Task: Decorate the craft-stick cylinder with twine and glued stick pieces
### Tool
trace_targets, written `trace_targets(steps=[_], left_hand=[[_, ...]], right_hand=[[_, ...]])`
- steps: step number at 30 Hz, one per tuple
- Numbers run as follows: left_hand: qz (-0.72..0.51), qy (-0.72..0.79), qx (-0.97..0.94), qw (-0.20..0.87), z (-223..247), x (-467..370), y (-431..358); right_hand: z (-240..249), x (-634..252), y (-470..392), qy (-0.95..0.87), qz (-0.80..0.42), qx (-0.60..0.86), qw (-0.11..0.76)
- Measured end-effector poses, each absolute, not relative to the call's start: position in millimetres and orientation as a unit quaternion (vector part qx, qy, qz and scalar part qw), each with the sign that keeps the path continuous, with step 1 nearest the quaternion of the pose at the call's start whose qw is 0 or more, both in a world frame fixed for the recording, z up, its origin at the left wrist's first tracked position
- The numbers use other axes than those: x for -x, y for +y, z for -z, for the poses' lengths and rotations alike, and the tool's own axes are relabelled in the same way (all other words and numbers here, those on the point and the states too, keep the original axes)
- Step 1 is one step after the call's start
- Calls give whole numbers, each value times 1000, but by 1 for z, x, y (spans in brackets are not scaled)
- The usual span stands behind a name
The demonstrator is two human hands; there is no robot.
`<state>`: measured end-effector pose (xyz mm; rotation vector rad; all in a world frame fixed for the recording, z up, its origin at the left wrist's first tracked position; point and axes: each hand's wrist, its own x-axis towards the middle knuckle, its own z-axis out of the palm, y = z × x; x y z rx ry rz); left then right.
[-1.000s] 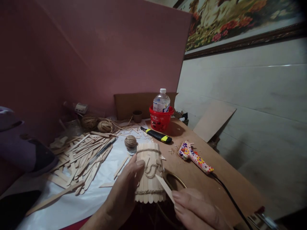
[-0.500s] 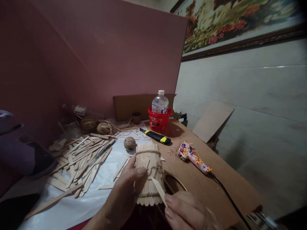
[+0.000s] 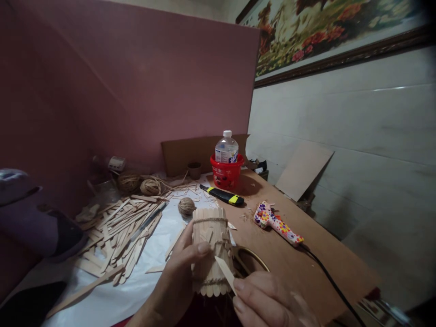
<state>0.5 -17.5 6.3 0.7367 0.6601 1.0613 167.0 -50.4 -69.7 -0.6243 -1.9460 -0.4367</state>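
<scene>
Cylinder of craft sticks (image 3: 207, 269), banded with twine (image 3: 213, 220); gripped in left hand (image 3: 182, 265) at near side of tabletop (image 3: 289, 268). Pointed stick (image 3: 225, 271); pinched in right hand (image 3: 265, 297), tip at cylinder's front, contact unclear. Care: brace the cylinder firmly, press lightly, keep left thumb (image 3: 200, 249) clear.

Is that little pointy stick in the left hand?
No, the right hand pinches the pointed stick, while the left hand holds the wooden tube.

I see the left hand (image 3: 180, 269) gripping a craft-stick cylinder (image 3: 206, 271), the right hand (image 3: 267, 299) pinching a wood strip (image 3: 225, 271). A glue gun (image 3: 277, 223) rests on the desk (image 3: 301, 274).
</scene>
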Motion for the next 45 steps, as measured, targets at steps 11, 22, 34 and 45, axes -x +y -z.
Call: trace_targets(steps=[11,22,34,45], left_hand=[[-484,307,-389,721,-9,2,-21],[-555,350,-410,633,-16,10,-9],[-523,360,-419,649,-14,3,-11],[-496,375,-409,667,-6,3,-11]], right_hand=[[6,-174,-67,-840,97,228,483],[10,-143,-13,-664,-191,235,684],[38,-147,-12,-692,-117,204,683],[34,-149,-14,-717,-52,265,642]])
